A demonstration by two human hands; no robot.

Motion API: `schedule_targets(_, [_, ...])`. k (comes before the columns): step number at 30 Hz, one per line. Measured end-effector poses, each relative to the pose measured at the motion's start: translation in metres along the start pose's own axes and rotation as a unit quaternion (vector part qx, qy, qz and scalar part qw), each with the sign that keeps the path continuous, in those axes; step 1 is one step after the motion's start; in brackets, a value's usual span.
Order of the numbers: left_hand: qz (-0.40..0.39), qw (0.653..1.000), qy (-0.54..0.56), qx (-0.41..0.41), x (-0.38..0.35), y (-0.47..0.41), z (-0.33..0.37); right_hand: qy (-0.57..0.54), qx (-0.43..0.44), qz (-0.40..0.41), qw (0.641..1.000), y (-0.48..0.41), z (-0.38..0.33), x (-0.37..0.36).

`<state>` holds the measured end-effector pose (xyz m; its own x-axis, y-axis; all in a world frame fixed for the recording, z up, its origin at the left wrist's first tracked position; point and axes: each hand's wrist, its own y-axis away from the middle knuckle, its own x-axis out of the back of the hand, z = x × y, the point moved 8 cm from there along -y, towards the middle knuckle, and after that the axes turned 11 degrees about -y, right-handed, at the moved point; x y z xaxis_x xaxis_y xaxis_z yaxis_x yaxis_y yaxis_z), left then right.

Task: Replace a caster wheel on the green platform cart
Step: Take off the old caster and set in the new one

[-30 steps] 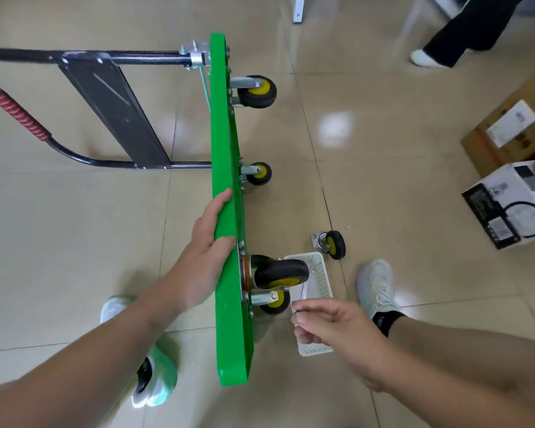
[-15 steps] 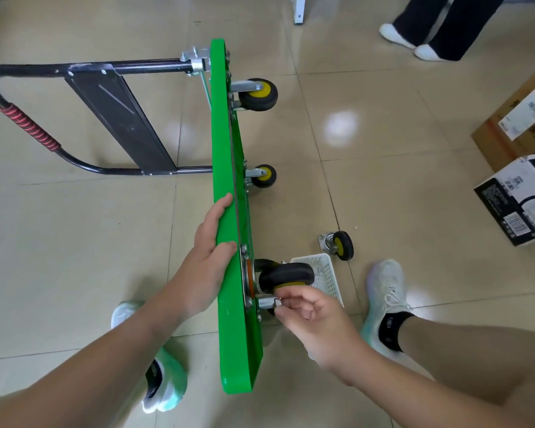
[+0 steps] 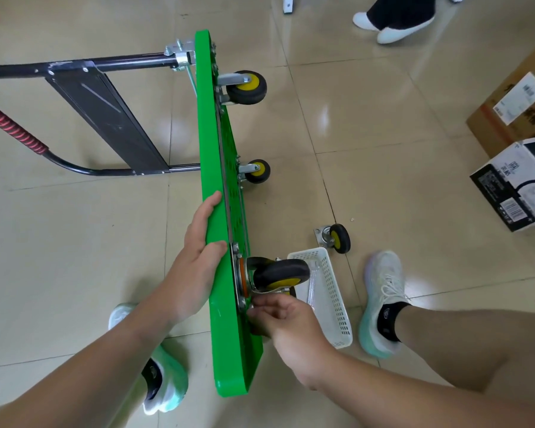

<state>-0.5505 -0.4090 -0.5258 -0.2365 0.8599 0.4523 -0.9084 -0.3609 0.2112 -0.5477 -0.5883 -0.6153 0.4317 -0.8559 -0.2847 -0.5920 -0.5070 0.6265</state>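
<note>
The green platform cart [image 3: 210,149] stands on its long side edge, underside facing right. My left hand [image 3: 198,267] grips its upper edge, thumb over the rim. A black and yellow caster wheel [image 3: 280,273] sits on its metal plate near the cart's close end. My right hand [image 3: 288,322] is just below that wheel, fingertips pinching a small metal fastener at the plate's lower corner; the fastener itself is mostly hidden. A loose caster wheel [image 3: 337,239] lies on the floor to the right.
A white perforated basket [image 3: 337,319] holding a wrench [image 3: 312,288] lies beside my right shoe [image 3: 383,304]. The cart's black folded handle [image 3: 105,109] stretches left. Cardboard boxes [image 3: 513,180] stand at the right edge. Another person's feet [image 3: 393,26] are at the top.
My right hand moved from above the basket to the near caster's plate and now pinches a fastener there. My left hand kept its hold on the cart's edge.
</note>
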Motion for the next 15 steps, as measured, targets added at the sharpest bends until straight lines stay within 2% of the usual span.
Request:
schedule_targets(8, [0.01,1.0,0.018,0.004,0.001,-0.002,-0.004,-0.08,-0.032,-0.009,0.996,-0.006,0.011,-0.003])
schedule_targets(15, [0.009,1.0,0.025,0.003,0.0,-0.002,-0.005,-0.086,-0.046,-0.003,0.995,-0.009,0.014,-0.003])
